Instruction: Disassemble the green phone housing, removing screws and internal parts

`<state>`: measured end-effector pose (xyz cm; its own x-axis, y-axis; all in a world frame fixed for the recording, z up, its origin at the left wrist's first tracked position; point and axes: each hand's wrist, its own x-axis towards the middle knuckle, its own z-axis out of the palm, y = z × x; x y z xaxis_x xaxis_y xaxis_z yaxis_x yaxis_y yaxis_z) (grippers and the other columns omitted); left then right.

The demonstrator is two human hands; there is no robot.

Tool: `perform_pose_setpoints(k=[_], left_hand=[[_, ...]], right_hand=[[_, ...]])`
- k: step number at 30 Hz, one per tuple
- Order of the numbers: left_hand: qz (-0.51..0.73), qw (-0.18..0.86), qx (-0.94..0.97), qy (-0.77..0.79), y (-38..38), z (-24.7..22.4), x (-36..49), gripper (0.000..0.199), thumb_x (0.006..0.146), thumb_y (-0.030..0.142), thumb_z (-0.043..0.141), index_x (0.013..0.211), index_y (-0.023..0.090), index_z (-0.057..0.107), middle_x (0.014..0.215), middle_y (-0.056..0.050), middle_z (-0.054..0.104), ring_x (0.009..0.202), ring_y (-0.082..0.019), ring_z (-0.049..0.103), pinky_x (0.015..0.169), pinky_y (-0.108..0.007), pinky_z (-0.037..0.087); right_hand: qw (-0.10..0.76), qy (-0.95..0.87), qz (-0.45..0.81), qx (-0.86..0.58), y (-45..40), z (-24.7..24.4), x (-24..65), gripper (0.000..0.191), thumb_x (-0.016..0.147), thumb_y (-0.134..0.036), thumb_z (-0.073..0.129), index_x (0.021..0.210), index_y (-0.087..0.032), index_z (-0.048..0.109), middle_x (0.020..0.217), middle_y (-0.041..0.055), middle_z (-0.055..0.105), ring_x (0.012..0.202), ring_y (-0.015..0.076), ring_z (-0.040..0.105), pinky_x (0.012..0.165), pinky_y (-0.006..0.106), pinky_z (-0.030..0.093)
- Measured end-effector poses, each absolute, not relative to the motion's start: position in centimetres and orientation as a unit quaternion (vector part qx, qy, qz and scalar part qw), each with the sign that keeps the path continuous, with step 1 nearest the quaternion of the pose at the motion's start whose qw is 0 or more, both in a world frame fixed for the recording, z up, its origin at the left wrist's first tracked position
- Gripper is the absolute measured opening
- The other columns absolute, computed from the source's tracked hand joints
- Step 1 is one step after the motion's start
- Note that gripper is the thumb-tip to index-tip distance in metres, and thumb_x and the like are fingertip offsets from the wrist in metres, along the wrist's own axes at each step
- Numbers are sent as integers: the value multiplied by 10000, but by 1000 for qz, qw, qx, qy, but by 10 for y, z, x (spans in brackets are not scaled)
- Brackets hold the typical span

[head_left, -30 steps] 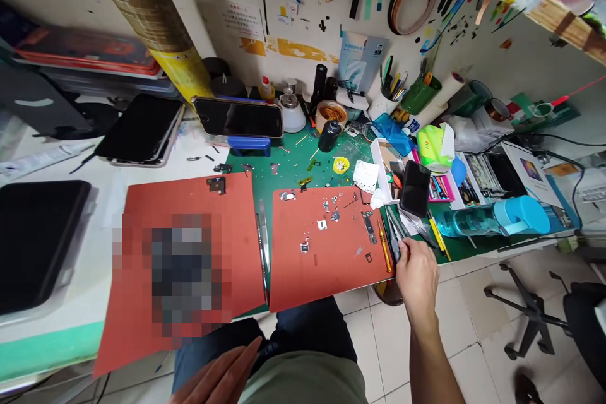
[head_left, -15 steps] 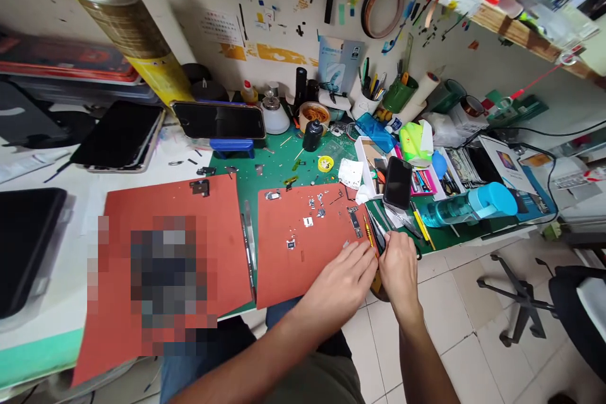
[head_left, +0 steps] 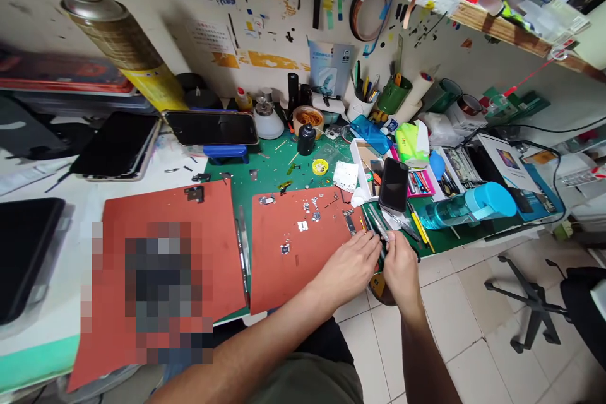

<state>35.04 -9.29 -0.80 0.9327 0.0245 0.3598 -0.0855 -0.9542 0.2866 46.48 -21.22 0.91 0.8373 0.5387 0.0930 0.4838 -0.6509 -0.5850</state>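
Observation:
At the right edge of the right red mat, my left hand lies palm down with its fingers together over some tools; what it grips, if anything, is hidden. Just right of it, my right hand has thumb and fingers closed on silver tweezers, which point up and left. A small circuit board rests on the mat above my left hand. Several small metal parts are scattered farther left on that mat.
A black phone lies by a parts tray. The blue bottle is at the right. Another red mat holds a blurred item at the left. A phone stands on a blue holder. A spray can stands behind.
The view has shifted slightly. My left hand has moved a little over the tool handles, covering more of the yellow tool. The silver tweezers show more clearly at my right hand's fingertips.

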Motion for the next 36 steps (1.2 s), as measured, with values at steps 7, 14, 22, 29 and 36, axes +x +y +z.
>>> perform_pose_setpoints(k=[7,14,22,29,36], left_hand=[[203,124,971,-40,-97,11,344,386,1108,142,462,1401,-15,659,1503,-199,679,1471,-331,605,1303,-461,404],[259,172,949,-55,-103,39,257,269,1108,225,540,1196,98,760,1197,-108,818,1217,-221,750,1179,-324,534],[355,372,764,391,-113,53,121,285,1127,231,525,1370,204,673,1102,-62,841,865,-123,815,807,-179,642],[405,220,711,532,-86,34,21,205,1083,223,591,1167,206,777,888,-30,813,691,-130,757,707,-210,618],[413,174,743,496,-77,17,-15,204,1045,172,625,1182,214,770,885,-29,812,718,-143,782,698,-204,616]], right_hand=[[451,-224,147,-851,-226,44,453,670,1041,-757,447,1270,-185,712,979,81,738,840,208,666,780,330,551],[540,-149,357,-748,-242,68,414,530,902,-638,798,1233,-228,743,978,74,776,799,183,709,665,233,582],[439,-411,349,-719,-172,67,279,384,1036,-563,610,1134,-240,792,1035,85,811,846,201,786,719,238,628],[242,-543,385,-706,-30,85,186,253,1009,-314,629,817,-214,761,686,49,750,620,205,713,603,286,502],[149,-538,388,-733,53,61,131,247,1035,-397,733,1091,-157,738,1058,63,766,924,189,746,847,366,634]])
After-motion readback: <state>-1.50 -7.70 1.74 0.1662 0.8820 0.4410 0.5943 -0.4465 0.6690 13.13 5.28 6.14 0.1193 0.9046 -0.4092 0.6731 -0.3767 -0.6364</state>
